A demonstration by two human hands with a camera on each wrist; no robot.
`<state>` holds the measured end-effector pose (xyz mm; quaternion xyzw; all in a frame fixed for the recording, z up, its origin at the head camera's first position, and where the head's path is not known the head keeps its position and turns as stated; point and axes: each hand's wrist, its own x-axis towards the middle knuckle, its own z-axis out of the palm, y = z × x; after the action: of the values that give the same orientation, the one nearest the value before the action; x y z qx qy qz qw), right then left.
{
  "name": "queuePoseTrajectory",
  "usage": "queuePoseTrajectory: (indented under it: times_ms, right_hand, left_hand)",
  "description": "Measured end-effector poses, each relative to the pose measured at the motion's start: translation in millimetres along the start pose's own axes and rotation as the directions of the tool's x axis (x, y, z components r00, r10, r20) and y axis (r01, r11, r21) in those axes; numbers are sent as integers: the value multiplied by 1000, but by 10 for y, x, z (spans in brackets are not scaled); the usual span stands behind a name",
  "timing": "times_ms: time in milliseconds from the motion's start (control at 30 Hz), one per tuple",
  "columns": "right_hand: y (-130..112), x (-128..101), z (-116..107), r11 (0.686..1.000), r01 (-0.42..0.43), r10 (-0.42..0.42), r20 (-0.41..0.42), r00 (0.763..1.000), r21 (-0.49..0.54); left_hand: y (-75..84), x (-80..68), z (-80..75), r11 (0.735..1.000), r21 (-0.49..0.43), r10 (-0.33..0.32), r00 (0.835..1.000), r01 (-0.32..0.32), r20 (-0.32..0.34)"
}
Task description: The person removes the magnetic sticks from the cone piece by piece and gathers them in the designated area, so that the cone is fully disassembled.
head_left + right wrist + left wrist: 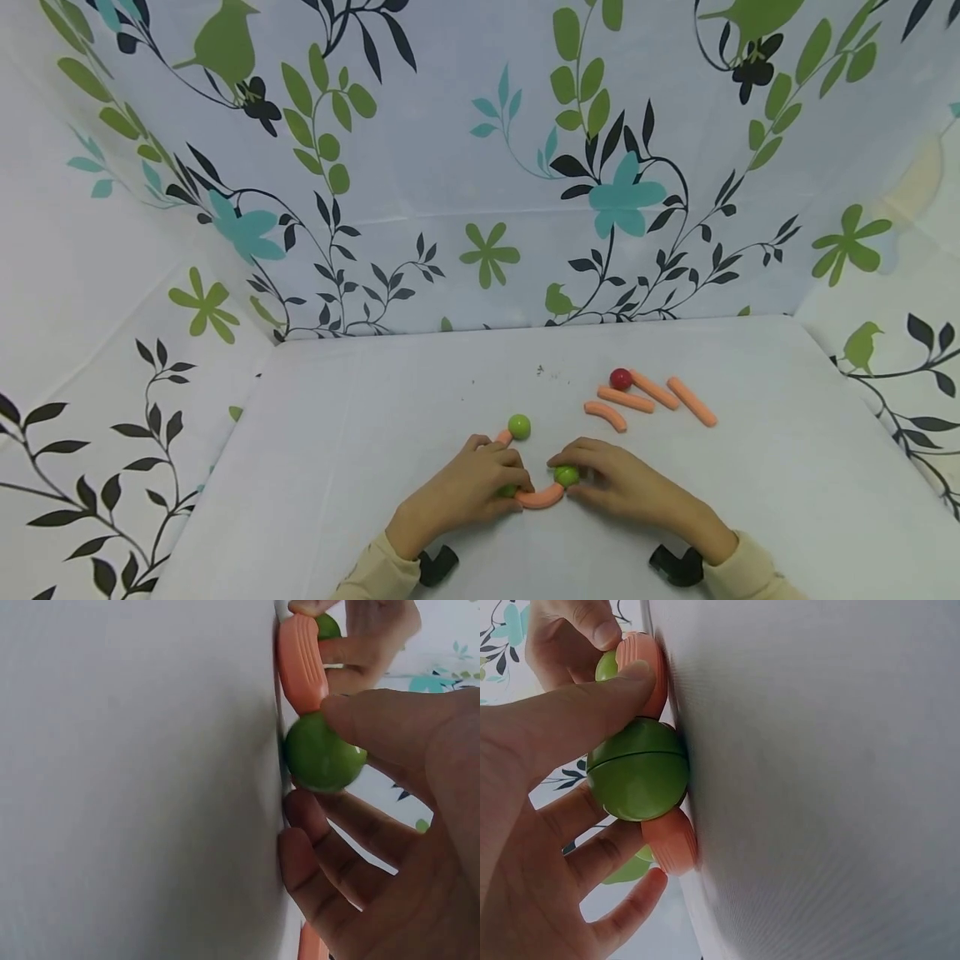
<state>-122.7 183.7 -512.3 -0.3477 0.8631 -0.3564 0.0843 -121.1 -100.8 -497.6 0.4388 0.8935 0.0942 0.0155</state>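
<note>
Balls (322, 754), smooth and green, flank a grooved, curved orange rod (300, 664).

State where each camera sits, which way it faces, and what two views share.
Head: worn on the head, facing forward and down at the white table; the left hand, right hand and sleeves show.
Left wrist: on that wrist, looking along the table at a green ball; the left hand is close, the right at the top.
Right wrist: on that wrist, looking along the table at another green ball; the right hand is close, the left at the top.
Both wrist views show the curved orange piece.
</note>
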Motion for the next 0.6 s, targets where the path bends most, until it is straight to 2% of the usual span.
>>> queuePoseTrajectory:
  times_ms: [200,600]
  right_hand:
    - [-21,11,81,999,50,-50,-60,997,-13]
    - [-112,25,121,998,-10,4,-95,995,-68]
  left_hand:
    - [14,-2,-25,1000,2,2,1000,-2,0]
    - [22,0,-37,1000,0,-1,1000,1,2]
